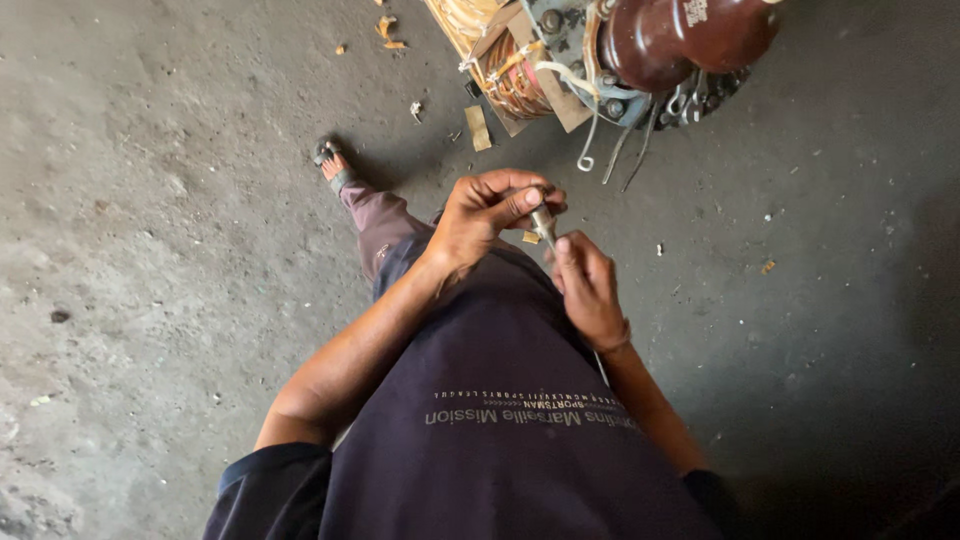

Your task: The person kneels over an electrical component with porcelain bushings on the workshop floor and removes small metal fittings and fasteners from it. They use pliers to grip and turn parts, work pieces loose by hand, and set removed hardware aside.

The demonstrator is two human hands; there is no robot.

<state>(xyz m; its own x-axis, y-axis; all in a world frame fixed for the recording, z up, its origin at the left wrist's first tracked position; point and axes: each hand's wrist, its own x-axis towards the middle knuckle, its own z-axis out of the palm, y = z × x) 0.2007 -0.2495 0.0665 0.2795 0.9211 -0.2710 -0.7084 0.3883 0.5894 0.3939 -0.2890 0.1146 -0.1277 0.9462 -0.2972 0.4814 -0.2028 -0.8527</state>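
Observation:
I look down my dark shirt at both hands held together in front of my chest. My left hand [488, 212] pinches the top end of a small grey metal bolt-like part [543, 226] between thumb and fingers. My right hand [587, 288] grips the lower end of the same part from below. A thin wire or rod runs down from the right hand along my forearm. My sandalled foot [331, 165] and trouser leg show beyond the hands.
A transformer core with copper windings and paper insulation [515, 65] lies on the concrete floor ahead. A brown ceramic insulator [680, 35] sits on it, with bent wire leads [595, 140] hanging out. Paper scraps [478, 128] and small debris litter the grey floor [160, 220].

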